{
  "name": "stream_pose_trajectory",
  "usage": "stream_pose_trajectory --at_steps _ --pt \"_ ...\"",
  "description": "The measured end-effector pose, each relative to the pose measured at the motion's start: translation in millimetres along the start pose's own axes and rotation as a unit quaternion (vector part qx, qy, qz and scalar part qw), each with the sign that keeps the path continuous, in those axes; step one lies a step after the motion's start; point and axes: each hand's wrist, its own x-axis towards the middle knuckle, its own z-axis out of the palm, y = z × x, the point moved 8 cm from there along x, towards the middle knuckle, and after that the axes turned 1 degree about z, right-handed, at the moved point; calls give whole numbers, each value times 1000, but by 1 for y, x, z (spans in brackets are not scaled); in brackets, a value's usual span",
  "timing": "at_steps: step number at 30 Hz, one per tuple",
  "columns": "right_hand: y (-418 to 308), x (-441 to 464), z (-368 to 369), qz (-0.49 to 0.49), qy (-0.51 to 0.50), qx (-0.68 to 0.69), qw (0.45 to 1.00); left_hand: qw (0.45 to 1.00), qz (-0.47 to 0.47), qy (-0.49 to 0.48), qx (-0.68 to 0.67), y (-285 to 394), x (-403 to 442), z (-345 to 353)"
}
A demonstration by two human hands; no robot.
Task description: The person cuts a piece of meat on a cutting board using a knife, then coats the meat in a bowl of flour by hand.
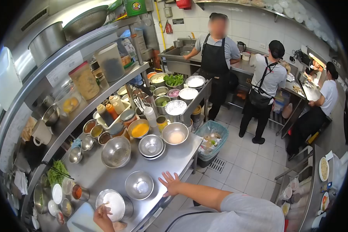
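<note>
My left hand (103, 220) is at the near-left rim of a metal pot (127, 207) of white powder (114, 205). Its fingers are curled, with pale dusting on them; what they hold, if anything, I cannot make out. My right hand (170, 184) lies palm down on the edge of the steel table (164, 164), fingers spread and nothing in it. Just left of it, not touching, stands a metal bowl (139, 185) with a little white residue. A white cutting board (85, 216) with a knife (85, 227) on it lies beside the left hand.
Behind are stacked bowls (151, 146), a large bowl (116, 152) and a bowl with a pale ball (176, 136). Sauce bottles (112, 111) and green leaves (58, 173) flank them. A shelf (104, 91) overhangs the left. A lined bin (210, 141) and three people stand beyond.
</note>
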Motion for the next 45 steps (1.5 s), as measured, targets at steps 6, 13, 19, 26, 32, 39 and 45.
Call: stream_pose_trajectory --at_steps 6,13,19,26,32,39,45 --pt "1 0 3 3 5 -10 1000 990 -49 -116 -62 5 0 70" --pt "-1 7 4 8 1 -26 1000 947 -219 -58 -230 -26 7 67" --pt "-7 25 18 -19 35 -36 999 862 -283 16 -420 -32 -6 19" --pt "-22 28 17 -12 9 -42 999 862 -195 19 -468 -11 -9 -9" --pt "-40 35 8 18 -48 -51 997 850 -303 135 -409 -79 -35 -13" --pt "-107 21 -79 -33 -78 -45 995 908 -268 76 -312 -66 -65 -14" --pt "-322 -54 -129 -487 224 86 840 807 -331 68 -484 -73 -65 4"
